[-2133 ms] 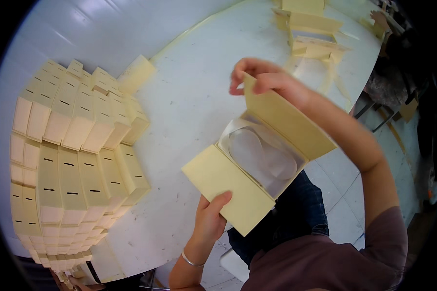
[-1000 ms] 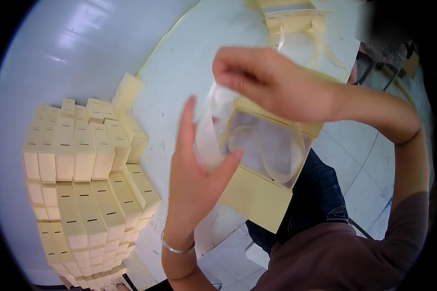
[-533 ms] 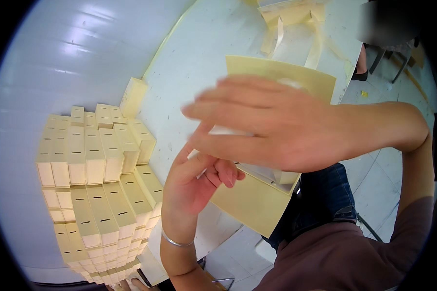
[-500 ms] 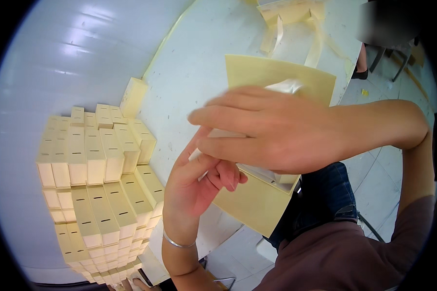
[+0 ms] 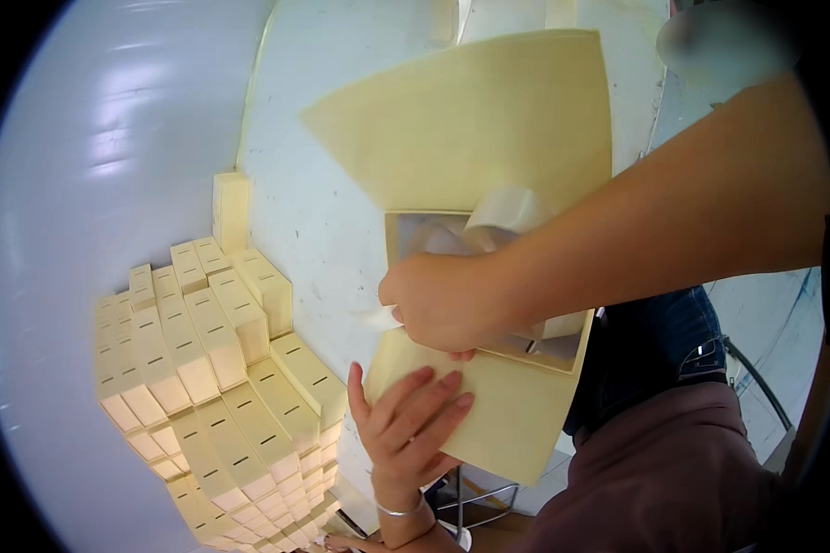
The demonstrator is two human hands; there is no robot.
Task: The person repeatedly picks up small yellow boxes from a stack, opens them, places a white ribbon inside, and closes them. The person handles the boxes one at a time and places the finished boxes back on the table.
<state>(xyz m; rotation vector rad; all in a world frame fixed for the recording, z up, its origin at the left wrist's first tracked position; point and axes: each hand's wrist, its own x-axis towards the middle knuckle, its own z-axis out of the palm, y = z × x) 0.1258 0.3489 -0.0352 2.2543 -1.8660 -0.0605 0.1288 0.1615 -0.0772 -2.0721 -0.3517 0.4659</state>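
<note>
A cream cardboard box (image 5: 389, 241) lies before me with its wide flaps folded out, one flap (image 5: 489, 120) on the far side and another (image 5: 512, 419) on the near side. White, curled roll-like things (image 5: 507, 214) sit in it, partly covered by my right arm. My right hand (image 5: 443, 300) is closed at the box's near left edge, and a short, blurred white strip (image 5: 380, 318) sticks out from its fingers. Just below, my left hand (image 5: 415, 415) rests on the near flap with fingers spread, holding nothing. A silver bangle circles that wrist.
Tall stacks of narrow cream boxes (image 5: 221, 369), each with a dark slot mark, stand at the left beside a pale wall. A single upright box (image 5: 231, 212) stands behind them. The pale table's (image 5: 314, 194) right edge is near the far flap.
My hands, formerly together above the box, are now apart. The right went down to the box edge and the left opened onto the near flap. More of the box interior shows.
</note>
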